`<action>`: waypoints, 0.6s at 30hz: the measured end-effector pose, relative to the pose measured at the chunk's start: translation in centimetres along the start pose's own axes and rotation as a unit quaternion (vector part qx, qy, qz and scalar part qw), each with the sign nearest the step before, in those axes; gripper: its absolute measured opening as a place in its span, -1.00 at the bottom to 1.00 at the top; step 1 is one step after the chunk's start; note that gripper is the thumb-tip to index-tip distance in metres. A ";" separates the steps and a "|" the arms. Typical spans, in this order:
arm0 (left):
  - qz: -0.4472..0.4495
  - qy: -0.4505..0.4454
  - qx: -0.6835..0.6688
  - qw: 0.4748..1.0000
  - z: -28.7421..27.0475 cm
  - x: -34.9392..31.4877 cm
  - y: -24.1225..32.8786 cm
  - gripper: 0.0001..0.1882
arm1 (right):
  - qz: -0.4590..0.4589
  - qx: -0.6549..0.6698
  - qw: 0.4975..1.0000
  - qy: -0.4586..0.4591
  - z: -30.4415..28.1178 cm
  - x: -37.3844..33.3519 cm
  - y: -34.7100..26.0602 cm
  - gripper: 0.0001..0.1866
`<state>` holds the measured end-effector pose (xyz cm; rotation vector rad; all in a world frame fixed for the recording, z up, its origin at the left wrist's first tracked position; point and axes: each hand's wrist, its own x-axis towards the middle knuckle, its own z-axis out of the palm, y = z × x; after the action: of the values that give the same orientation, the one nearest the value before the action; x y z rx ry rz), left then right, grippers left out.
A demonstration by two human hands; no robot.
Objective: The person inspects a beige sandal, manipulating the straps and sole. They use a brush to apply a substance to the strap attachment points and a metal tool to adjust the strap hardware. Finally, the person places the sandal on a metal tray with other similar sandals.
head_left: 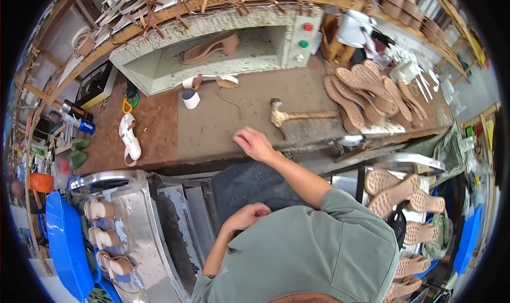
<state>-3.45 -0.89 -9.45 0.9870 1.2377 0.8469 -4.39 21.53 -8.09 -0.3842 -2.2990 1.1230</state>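
Note:
My right hand (255,142) rests over the front part of the workbench (204,127). Its fingers are curled together, and I see nothing in them. Low in front of my body is my left hand (245,217), fingers curled in and nothing showing in it. To the right of my right hand lies a hammer (303,115) with a worn wooden handle. Farther back are a white-and-tan sandal strap piece (212,81) and a small white cup (190,99). A white sandal upper (129,137) lies at the left, near scissors (128,105) with orange and green handles.
An open-fronted metal box (159,77) with red and green buttons holds a tan wedge sole (212,48). More soles (366,93) are heaped at the back right. Sandals (104,236) stand on a metal surface at left; soles (422,233) line a rack at right.

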 end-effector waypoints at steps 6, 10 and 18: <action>0.105 0.009 0.138 0.985 4.5 -2.8 5.6 -0.75 | -0.004 0.025 0.999 -0.047 -2.3 -1.6 -2.6 -0.70; 0.100 0.076 0.173 0.977 5.5 -2.3 3.8 -0.73 | -0.055 0.026 0.998 -0.004 -7.9 -0.6 -8.5 -0.62; 0.068 0.215 0.118 0.967 -1.3 -2.7 6.2 -0.65 | -0.210 -0.184 0.943 0.181 -25.6 8.8 -16.2 -0.65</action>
<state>-5.13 -0.97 -2.75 1.1249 1.6858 1.0770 3.24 32.08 20.61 -0.1983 -2.1112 0.3755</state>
